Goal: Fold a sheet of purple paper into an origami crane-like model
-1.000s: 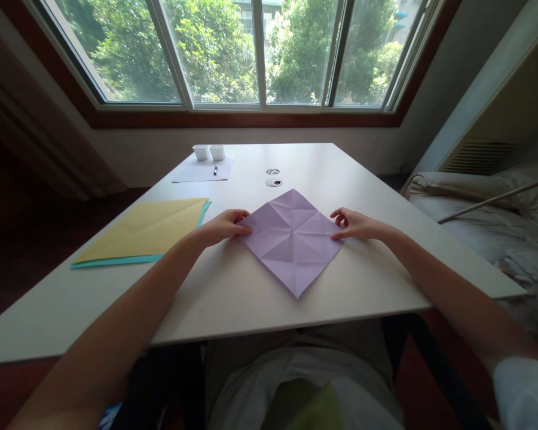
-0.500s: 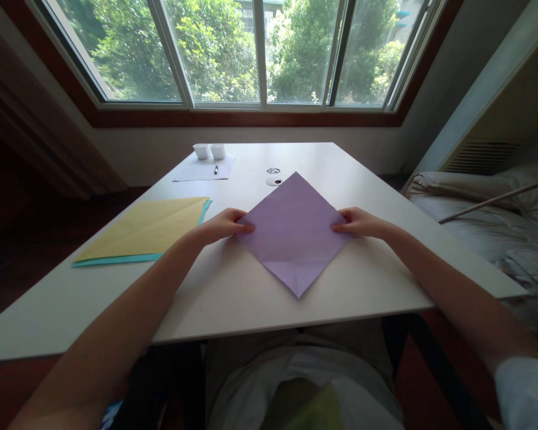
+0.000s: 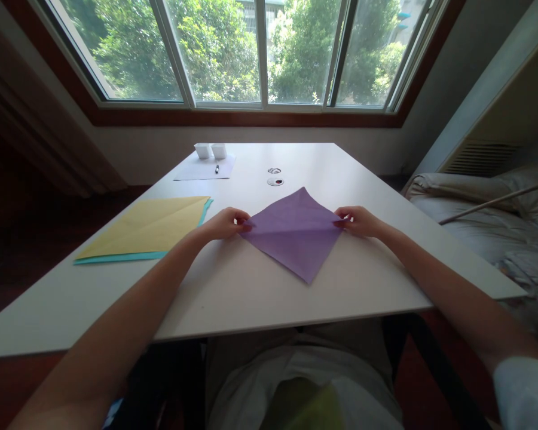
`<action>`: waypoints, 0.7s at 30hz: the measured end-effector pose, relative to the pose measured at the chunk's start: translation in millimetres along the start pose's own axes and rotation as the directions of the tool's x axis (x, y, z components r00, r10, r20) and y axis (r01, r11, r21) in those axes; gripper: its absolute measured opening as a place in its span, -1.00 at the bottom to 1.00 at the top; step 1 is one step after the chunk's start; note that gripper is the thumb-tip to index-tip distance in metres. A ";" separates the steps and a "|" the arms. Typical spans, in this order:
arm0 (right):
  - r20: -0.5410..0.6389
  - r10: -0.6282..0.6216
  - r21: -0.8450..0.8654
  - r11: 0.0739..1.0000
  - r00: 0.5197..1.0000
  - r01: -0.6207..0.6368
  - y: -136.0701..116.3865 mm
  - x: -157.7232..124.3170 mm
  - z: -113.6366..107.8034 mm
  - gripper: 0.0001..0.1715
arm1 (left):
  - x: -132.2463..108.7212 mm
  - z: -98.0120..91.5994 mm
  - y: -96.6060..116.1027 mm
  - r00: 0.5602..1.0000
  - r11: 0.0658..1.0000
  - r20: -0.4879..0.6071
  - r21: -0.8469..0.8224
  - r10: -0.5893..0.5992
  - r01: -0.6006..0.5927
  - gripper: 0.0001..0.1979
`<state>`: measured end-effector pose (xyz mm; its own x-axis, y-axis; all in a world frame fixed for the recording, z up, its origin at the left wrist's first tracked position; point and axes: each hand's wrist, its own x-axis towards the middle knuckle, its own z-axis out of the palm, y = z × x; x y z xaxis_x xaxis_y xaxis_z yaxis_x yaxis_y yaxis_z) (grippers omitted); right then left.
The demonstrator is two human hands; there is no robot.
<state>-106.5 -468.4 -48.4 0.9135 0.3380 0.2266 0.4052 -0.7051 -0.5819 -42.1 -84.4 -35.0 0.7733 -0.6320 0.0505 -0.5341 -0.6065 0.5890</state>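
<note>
A creased purple paper square [image 3: 296, 233] lies corner-on at the middle of the white table [image 3: 233, 292], its middle slightly raised. My left hand [image 3: 226, 224] pinches its left corner with closed fingers. At the opposite corner my right hand [image 3: 358, 220] pinches the paper the same way. Both forearms reach in from the near edge.
A yellow sheet [image 3: 147, 227] lies on a teal sheet [image 3: 116, 258] at the left. Farther back are a white sheet [image 3: 204, 170] with a pen [image 3: 216, 169], two small white tubs [image 3: 210, 150] and two round cable ports [image 3: 275, 181]. Bedding [image 3: 484, 209] lies to the right.
The purple paper was lifted by its side corners, tilted up toward me, and now sinks back with its near corner shifted farther from me. Both hands kept their grip on the corners.
</note>
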 end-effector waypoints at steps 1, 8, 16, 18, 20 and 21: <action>-0.019 -0.016 -0.027 1.000 1.000 0.016 1.1 0.1 -0.1 -0.80 | 1.5 1.0 -3.6 0.999 1.000 -0.039 0.017 0.014 -0.014 -0.73; -0.047 -0.153 -0.131 0.981 0.987 0.146 1.6 -0.8 -2.1 -0.75 | 3.7 4.4 -18.0 0.978 0.980 -0.115 0.110 0.176 -0.164 -0.74; 0.031 -0.155 -0.112 0.981 0.987 0.158 1.7 -3.2 -1.6 -0.66 | -0.3 0.2 -13.8 0.947 0.887 -0.009 0.351 0.322 -0.298 -0.72; 0.042 -0.164 -0.136 0.976 0.986 0.168 3.9 -3.2 -2.5 -0.67 | -0.7 0.4 -13.0 0.948 0.880 -0.009 0.376 0.317 -0.291 -0.71; 0.046 -0.185 -0.184 0.964 0.982 0.190 6.0 -3.1 -3.8 -0.71 | -1.3 1.0 -12.0 0.951 0.891 -0.018 0.355 0.308 -0.282 -0.71; 0.042 -0.201 -0.222 0.953 0.979 0.206 6.4 -3.3 -4.4 -0.74 | -1.6 1.4 -11.3 0.955 0.905 -0.027 0.328 0.295 -0.270 -0.72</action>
<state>-106.7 -476.7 -49.4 0.8109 0.4988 0.3061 0.5822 -0.7408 -0.3351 -37.8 -77.2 -42.9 0.5903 -0.7696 0.2433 -0.8045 -0.5365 0.2549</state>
